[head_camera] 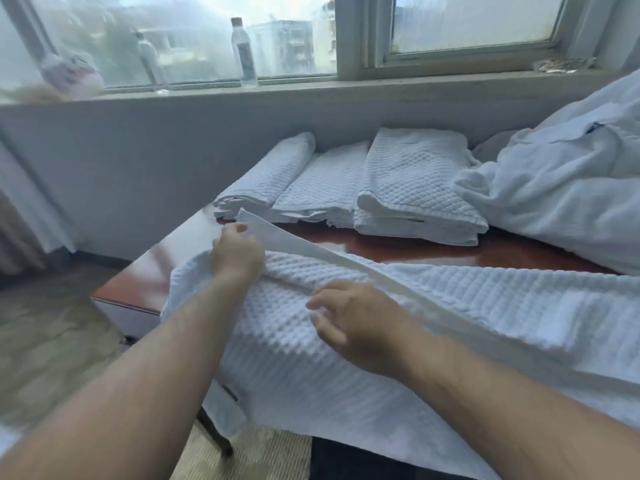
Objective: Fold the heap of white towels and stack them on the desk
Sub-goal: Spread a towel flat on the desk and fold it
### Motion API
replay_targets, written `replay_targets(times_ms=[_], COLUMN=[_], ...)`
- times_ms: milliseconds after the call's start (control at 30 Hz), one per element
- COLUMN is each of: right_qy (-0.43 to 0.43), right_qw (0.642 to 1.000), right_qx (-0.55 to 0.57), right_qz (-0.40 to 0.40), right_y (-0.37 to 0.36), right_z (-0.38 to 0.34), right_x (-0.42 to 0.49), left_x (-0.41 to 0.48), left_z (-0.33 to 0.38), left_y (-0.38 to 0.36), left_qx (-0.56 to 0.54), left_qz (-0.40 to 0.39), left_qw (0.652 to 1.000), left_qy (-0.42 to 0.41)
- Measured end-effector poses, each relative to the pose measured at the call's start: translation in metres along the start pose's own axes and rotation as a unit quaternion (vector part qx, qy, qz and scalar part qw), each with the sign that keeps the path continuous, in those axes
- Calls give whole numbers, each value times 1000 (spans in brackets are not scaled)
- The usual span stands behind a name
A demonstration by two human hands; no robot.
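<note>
Pinching the smooth hem of the towel (pixel 298 358) at its far corner with the left hand (pixel 237 251), thumb and curled fingers closed on the border. Best to carry that edge across level and taut, laying hem on hem (thick waffle weave, limp, draped over the near edge of the glossy red-brown desk (pixel 149 271)). Resting on the cloth with the right hand (pixel 353 320), loosely curled, gripping nothing, handy for pinning the crease. Behind, folded towels (pixel 412 188) in flat piles – then the rumpled heap (pixel 554 202).

waffle-textured white cloth towel (pixel 346 358); glossy red-brown wooden desk (pixel 166 268); clear plastic bottle (pixel 244 53)
</note>
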State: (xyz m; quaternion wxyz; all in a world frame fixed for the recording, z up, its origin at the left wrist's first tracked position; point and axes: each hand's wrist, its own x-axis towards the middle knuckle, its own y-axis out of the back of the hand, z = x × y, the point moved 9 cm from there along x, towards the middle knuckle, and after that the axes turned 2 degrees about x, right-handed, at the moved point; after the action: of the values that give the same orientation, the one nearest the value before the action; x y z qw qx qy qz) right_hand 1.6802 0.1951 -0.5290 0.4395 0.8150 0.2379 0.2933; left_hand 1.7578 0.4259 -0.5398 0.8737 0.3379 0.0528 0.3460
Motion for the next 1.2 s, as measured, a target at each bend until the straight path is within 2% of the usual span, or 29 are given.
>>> replay_targets(times_ms=[167, 300, 367, 433, 533, 600, 700, 800, 933, 1033, 1100, 1200], right_qy=[17, 21, 22, 23, 25, 28, 31, 5, -49, 4, 64, 113], right_qw=[1000, 1000, 999, 998, 998, 997, 996, 995, 994, 992, 991, 989], right_qx=[9, 3, -3, -10, -17, -31, -56, -61, 17, -5, -9, -32], right_qz=[-21, -18, -32, -49, -63, -69, -55, -75, -100, -126, -113, -88], right_y=[-25, -28, -34, -38, -40, -39, -32, -32, -40, -45, -41, -34], right_z=[6, 19, 22, 24, 25, 26, 31, 43, 49, 25, 3, -21], right_x=[24, 34, 40, 43, 46, 48, 59, 71, 71, 65, 58, 44], left_x=[26, 49, 58, 66, 73, 75, 64, 53, 36, 17, 12, 12], left_z=[7, 1, -6, -10, -10, -2, 16, 16, -21, -49, -62, -59], left_y=[-5, -16, -15, -12, -10, -9, 10, 46, 61, 48, 48, 52], left_qx=[180, 200, 132, 80, 51, -33, -230, -351, -445, -521, -519, -468], left_qz=[-48, -121, -143, -142, -124, -118, -116, -82, -80, -80, -55, -65], left_qw=[982, 972, 980, 985, 991, 992, 962, 925, 891, 848, 847, 875], left_qy=[-29, 3, 50, 61, 25, -21, -95, -119, -34, 52, 100, 104])
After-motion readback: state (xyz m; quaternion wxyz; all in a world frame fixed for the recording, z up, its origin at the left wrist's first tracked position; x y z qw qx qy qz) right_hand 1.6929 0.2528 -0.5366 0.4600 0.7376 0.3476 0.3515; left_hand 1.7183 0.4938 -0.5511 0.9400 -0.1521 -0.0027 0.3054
